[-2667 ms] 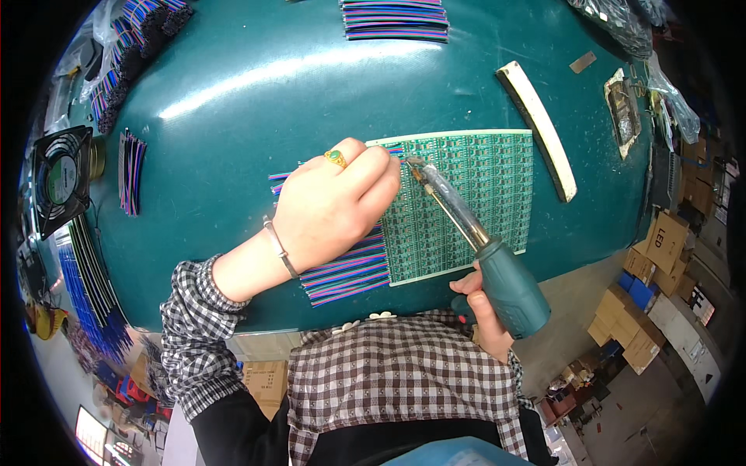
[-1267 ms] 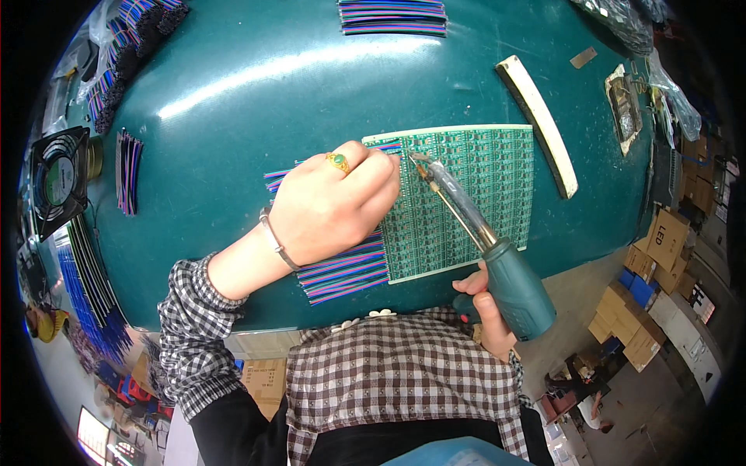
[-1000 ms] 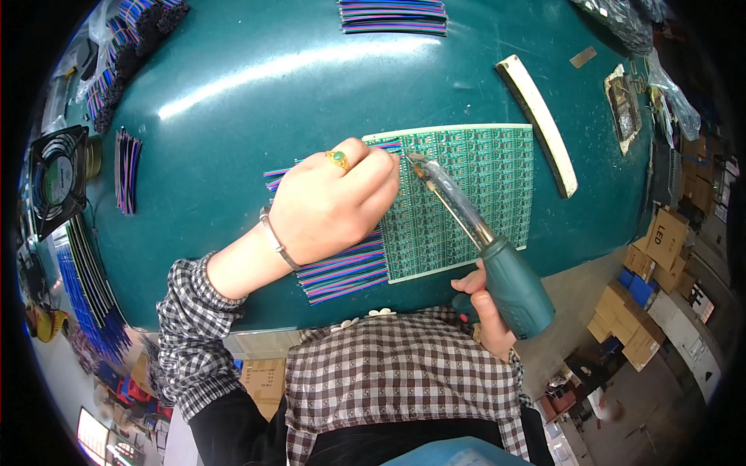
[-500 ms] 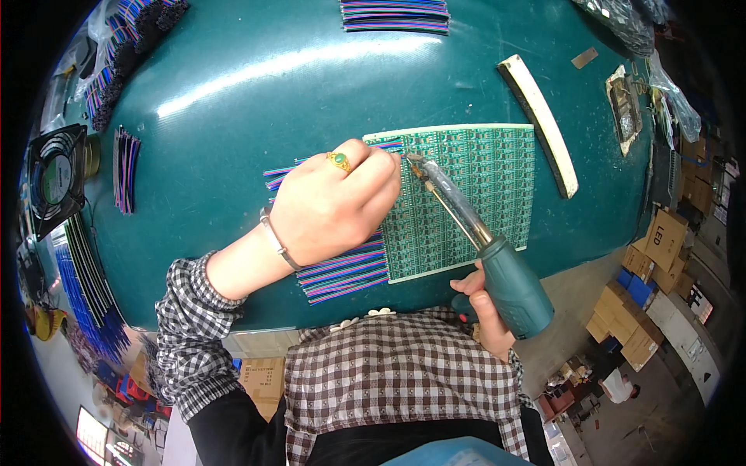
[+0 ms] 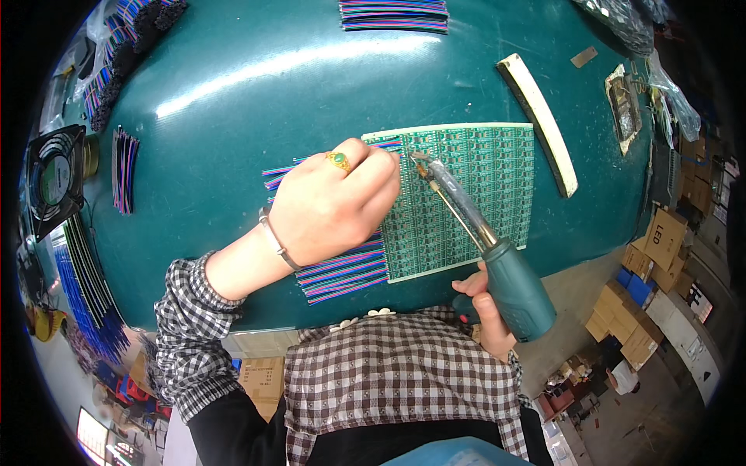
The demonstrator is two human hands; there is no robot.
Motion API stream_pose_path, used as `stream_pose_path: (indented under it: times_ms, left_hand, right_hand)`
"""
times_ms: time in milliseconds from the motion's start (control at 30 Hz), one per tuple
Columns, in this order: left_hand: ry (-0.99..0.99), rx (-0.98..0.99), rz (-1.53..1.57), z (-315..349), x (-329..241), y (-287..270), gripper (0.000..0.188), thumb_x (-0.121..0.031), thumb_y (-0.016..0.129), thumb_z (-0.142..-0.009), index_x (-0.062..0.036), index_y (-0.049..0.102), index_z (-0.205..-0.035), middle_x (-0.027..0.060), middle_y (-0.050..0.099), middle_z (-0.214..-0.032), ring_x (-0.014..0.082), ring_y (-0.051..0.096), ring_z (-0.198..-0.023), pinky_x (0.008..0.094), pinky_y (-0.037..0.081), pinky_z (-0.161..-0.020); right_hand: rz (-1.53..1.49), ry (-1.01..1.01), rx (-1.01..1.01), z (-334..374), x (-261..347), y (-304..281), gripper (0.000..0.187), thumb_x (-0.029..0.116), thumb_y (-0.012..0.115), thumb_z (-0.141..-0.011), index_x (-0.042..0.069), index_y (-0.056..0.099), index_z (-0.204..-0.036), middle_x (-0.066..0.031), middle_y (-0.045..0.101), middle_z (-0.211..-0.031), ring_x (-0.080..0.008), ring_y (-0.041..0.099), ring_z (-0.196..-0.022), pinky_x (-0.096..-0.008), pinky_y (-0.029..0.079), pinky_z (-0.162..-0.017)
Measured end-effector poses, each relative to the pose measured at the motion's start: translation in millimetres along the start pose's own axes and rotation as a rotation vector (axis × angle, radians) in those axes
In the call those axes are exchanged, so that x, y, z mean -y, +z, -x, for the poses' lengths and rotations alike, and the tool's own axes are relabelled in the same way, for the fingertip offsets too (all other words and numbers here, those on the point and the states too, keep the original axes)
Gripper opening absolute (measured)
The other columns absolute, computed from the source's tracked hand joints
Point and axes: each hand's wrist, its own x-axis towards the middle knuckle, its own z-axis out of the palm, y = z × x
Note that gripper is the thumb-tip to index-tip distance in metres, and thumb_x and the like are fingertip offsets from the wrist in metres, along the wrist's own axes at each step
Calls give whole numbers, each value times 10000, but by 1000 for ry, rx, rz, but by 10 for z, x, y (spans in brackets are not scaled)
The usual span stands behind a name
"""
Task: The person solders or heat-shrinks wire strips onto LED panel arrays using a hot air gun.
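Note:
A panel of small green circuit boards (image 5: 474, 186) lies flat on the table before me. Along its left edge run ribbon wires (image 5: 342, 278) in blue, black, pink and green. My left hand (image 5: 330, 198), with a ring and a bracelet, rests over these wires. Its fingers are pinched at the panel's upper left, where a short wire end (image 5: 386, 144) sticks out past the fingertips onto the boards; the fingertips themselves are hidden. My right hand (image 5: 491, 314) grips a green soldering gun (image 5: 519, 291). The gun's tip hangs over the panel, just right of the left fingers.
A curved white and black strip (image 5: 540, 124) lies right of the panel. Beyond it sits a worn soldering tray (image 5: 624, 109). More wire bundles lie at the far edge (image 5: 394, 15) and on the left (image 5: 124, 171). A black fan (image 5: 56, 179) stands at the left edge.
The soldering gun has shifted slightly to the right, and its tip has drawn a little away from the wire end. My left hand stays in place.

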Motion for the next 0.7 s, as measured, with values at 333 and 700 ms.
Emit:
stream_pose_path:
  times_ms: [333, 700]
  left_hand:
    - [-7, 38, 3, 6, -13, -40, 333, -86, 643, -696, 12, 674, -1013, 58, 602, -934, 176, 620, -812, 277, 532, -627]
    - [17, -52, -32, 18, 0, 53, 181, -113, 633, -705, -38, 645, -869, 29, 530, -883, 151, 557, -789, 249, 497, -560]
  right_hand:
    - [1, -5, 54, 7, 10, -48, 493, 186, 633, -939, -101, 445, -1292, -132, 611, -987, -241, 635, -928, -422, 580, -828]
    - [20, -1, 70, -7, 15, -7, 495, 177, 626, -942, -117, 432, -1291, -106, 586, -912, -223, 622, -882, -425, 568, -842]
